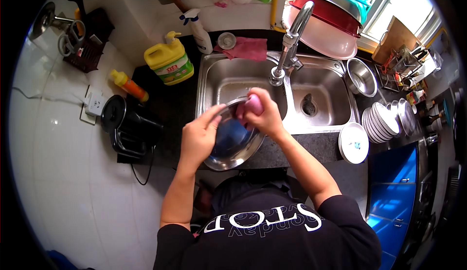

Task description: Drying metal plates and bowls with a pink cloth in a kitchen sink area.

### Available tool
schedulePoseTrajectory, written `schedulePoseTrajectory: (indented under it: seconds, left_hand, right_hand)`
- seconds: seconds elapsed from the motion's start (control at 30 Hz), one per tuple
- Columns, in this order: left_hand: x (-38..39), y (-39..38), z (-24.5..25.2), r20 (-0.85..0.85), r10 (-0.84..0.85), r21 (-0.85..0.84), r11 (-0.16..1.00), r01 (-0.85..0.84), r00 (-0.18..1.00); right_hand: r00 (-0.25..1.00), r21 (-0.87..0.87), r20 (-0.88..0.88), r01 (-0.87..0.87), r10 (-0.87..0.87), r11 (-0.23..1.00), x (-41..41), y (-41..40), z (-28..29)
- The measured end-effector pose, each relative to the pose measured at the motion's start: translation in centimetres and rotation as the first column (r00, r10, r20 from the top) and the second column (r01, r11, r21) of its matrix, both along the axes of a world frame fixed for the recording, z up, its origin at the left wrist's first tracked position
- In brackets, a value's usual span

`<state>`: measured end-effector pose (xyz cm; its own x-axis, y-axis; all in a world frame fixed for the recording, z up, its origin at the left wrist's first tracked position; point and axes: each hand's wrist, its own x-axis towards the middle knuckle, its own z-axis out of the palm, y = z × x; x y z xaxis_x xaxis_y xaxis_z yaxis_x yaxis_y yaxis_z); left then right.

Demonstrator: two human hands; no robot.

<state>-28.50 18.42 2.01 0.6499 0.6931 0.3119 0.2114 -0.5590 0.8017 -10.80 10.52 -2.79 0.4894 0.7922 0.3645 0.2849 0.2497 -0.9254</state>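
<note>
My left hand (200, 135) grips the rim of a stainless steel bowl (233, 146) on its left side. The bowl is tilted, its inside facing me, over the front edge of the sink and counter. A bunched pink cloth (253, 105) is in my right hand (266, 114), pressed at the bowl's far right rim. Just beyond lies the left basin of the steel double sink (240, 76), below a chrome faucet (292, 40). Another pink cloth (251, 48) rests on the ledge behind the basin.
Left on the counter are a yellow detergent jug (169, 60), a spray bottle (199, 32) and a black electric kettle (127, 127). To the right are small white plates (354, 144), stacked bowls (379, 122) and a steel basin (361, 77). Large basins (321, 25) lean behind the faucet.
</note>
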Motion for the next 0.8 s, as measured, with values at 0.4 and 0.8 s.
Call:
schedulePoseTrajectory:
  seconds: [0.4, 0.8]
  left_hand:
    - [3.0, 1.5, -0.9, 0.522, 0.413, -0.327, 0.905, -0.272, 0.746]
    - [0.9, 2.6, -4.9, 0.490, 0.523, -0.849, 0.467, 0.247, 0.697]
  right_hand:
    - [0.189, -0.072, -0.982, -0.364, -0.002, 0.929, -7.8, -1.6, -2.6]
    - [0.978, 0.040, -0.209, 0.001, 0.007, 0.999, -1.6, -2.8, 3.3]
